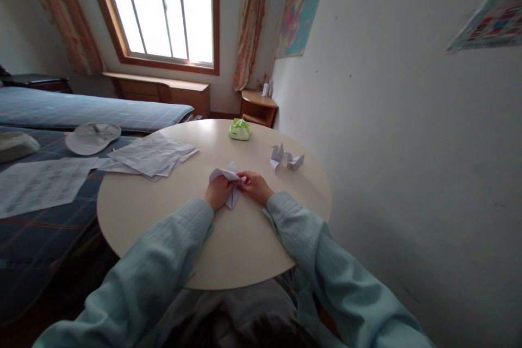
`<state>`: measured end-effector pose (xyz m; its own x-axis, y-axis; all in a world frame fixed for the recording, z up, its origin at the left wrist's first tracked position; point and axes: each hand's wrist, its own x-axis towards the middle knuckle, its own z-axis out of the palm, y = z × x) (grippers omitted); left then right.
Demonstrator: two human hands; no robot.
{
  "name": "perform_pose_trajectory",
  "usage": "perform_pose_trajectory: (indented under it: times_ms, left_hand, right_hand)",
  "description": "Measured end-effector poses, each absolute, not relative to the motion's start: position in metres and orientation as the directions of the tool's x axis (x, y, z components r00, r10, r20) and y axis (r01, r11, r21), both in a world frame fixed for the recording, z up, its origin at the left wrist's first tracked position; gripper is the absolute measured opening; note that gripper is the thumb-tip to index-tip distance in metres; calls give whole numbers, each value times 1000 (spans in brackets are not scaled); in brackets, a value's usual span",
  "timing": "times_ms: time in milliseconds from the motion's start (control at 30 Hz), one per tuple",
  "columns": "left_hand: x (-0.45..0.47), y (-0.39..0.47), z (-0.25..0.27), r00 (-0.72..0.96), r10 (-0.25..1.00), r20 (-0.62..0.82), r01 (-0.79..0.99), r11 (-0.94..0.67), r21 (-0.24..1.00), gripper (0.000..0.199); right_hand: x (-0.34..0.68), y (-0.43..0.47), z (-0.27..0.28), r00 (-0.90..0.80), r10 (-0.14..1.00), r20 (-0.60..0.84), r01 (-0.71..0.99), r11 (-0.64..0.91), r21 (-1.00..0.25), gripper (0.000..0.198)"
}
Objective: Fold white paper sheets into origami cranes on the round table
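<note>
One partly folded sheet of white paper (228, 182) lying near the middle of the round pale surface (171, 217), pinched between two hands. Left hand (218, 191) closed over the paper's left side, fingers curled on top; right hand (253, 185) gripping the right edge, fingertips meeting the left ones on the fold. Two pale blue sleeves (171, 250) running back toward the near edge. Beyond the hands and to the right, two small folded paper figures (285, 159), just beside each other, well apart from the held sheet. Farther back, near the far rim, one green-and-white packet (240, 129). To the left, one loose stack of printed sheets (153, 155), fanned out and hanging slightly over the rim. Past that, one bed (41, 217) with a blue checked cover, carrying one large printed sheet (41, 185) and one pale cap (93, 137). At the back, one barred window (163, 8) flanked by two curtains (249, 22). Two posters (302, 5) on the right-hand wall.
</note>
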<state>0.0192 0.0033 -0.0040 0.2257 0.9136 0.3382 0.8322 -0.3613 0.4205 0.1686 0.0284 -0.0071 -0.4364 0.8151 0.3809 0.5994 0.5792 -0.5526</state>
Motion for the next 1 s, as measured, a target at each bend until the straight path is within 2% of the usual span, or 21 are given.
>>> perform_pose_trajectory:
  times_ms: [300,1000]
  left_hand:
    - [22,-1,5,162,943,291,866,-277,416,31]
    - [23,1,4,183,933,309,859,-305,411,25]
  right_hand:
    - [169,27,-5,-436,824,361,602,566,-564,33]
    - [169,28,-7,-439,817,375,587,577,-569,32]
